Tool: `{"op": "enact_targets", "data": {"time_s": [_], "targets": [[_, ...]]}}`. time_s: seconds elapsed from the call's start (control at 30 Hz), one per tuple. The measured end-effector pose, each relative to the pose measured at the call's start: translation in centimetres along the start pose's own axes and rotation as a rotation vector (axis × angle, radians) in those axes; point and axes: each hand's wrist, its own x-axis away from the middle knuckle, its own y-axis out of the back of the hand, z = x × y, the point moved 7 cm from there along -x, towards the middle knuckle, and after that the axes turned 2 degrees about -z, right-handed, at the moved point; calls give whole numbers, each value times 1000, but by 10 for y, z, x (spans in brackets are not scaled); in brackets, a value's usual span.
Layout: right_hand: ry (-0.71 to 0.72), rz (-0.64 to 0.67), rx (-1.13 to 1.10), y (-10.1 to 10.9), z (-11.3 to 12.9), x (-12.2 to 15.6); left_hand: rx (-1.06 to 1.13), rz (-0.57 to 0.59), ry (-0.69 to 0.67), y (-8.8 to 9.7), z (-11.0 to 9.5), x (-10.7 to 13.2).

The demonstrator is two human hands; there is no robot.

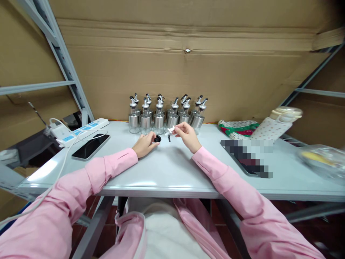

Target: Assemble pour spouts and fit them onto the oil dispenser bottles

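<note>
My left hand (145,144) is closed on a small round black cap-like piece (157,139), low over the table. Across from it, my right hand (188,136) pinches a small white and silvery piece (170,130) that looks like a pour spout. A short black strip-like part (169,138) is between the two hands; whether it rests on the table or hangs from the spout I cannot tell. Just behind the hands, several glass oil bottles (146,121) with steel sleeves and silver-and-black pour spouts stand upright in rows.
On the left of the grey table (167,172) are a phone (91,146) and a white power strip (84,131) with a cable. To the right lie a dark, partly blurred device (244,160), a dotted bottle (272,126), a patterned cloth (237,128) and a plastic-wrapped container (323,160). Cardboard (172,72) closes the back.
</note>
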Motion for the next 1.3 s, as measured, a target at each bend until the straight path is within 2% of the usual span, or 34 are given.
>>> {"op": "enact_targets", "data": {"time_s": [0.13,0.4,0.73,0.9,1.0,1.3], "targets": [[-54,27,31,-2,-1,1,7,-5,-15,1,-10,4],[-114,212,51,-17,-6,8,41,-74,-85,4,-18,8],[-118,139,-11,-13,-4,7,195,-90,-100,2,-19,9],[-147,243,-77,-20,-10,8,316,-23,-116,-3,-21,9],[-157,243,-105,-20,-12,8,341,0,-128,-6,-20,9],[-150,238,-134,-18,-7,10,301,-84,-157,-3,-18,8]]}}
